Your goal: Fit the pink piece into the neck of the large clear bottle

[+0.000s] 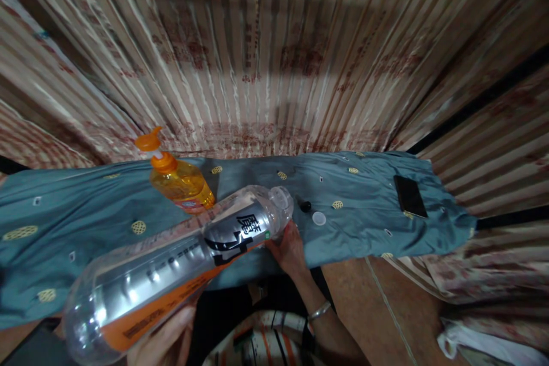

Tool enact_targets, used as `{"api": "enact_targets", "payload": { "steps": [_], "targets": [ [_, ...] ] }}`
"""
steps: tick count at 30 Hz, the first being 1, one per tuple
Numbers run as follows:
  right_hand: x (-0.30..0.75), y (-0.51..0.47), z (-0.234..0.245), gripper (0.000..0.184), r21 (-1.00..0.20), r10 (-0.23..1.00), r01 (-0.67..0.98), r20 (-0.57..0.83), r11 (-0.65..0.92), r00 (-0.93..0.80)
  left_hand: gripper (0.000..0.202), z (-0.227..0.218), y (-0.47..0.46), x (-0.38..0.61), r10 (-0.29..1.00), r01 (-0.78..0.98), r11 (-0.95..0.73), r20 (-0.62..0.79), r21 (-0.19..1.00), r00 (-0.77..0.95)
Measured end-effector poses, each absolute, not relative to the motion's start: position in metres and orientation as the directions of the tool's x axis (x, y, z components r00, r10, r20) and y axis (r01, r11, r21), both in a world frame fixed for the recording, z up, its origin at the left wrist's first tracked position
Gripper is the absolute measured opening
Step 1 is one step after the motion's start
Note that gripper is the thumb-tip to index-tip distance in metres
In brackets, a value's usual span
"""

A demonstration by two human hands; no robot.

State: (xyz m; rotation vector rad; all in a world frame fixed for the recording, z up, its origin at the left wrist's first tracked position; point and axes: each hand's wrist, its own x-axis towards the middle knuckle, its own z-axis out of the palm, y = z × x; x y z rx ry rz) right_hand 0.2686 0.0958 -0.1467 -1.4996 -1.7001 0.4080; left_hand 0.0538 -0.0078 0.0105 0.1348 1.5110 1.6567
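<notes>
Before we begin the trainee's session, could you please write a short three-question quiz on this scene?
1. Which hand is at the narrow end of the large clear bottle?
2. True or false: in this view, the orange pump bottle is left of the dark flat rectangular object.
3. Fill in the missing colour: on the patterned cloth, the small pale disc lies near a small ____ object.

Key:
1. The right hand; the left hand has its grip nearer the broad base.
2. True.
3. Black.
</notes>
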Motion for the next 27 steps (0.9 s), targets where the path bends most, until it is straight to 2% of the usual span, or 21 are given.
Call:
{"api": "enact_targets", "payload": {
  "steps": [6,11,14,21,27],
  "targets": [
    [0.2685,0.0960,-0.1460,0.068,-0.692,0.923,0.670,0.383,0.267,0.027,0.055,0.0005,-0.0100,0.0458,0.594,-0.535,0.193,-0.532,0.823,-0.604],
    [0.2687,0.0947,-0.1438,0.069,-0.690,0.927,0.676,0.375,0.259,0.027,0.055,0.0046,-0.0049,0.0512,0.627,-0.540,0.103,-0.476,0.835,-0.617],
    [0.2690,0.0938,-0.1438,0.069,-0.691,0.930,0.674,0.367,0.262,0.015,0.059,0.0043,-0.0050,0.0515,0.611,-0.545,0.132,-0.501,0.828,-0.614],
    [0.2700,0.0937,-0.1467,0.077,-0.700,0.935,0.669,0.354,0.249,0.023,0.048,0.0073,-0.0037,0.0511,0.532,-0.552,0.175,-0.550,0.815,-0.644],
    [0.2707,0.0944,-0.1460,0.080,-0.700,0.934,0.667,0.357,0.254,0.019,0.051,0.0064,-0.0037,0.0497,0.559,-0.553,0.189,-0.552,0.812,-0.619]
  ]
}}
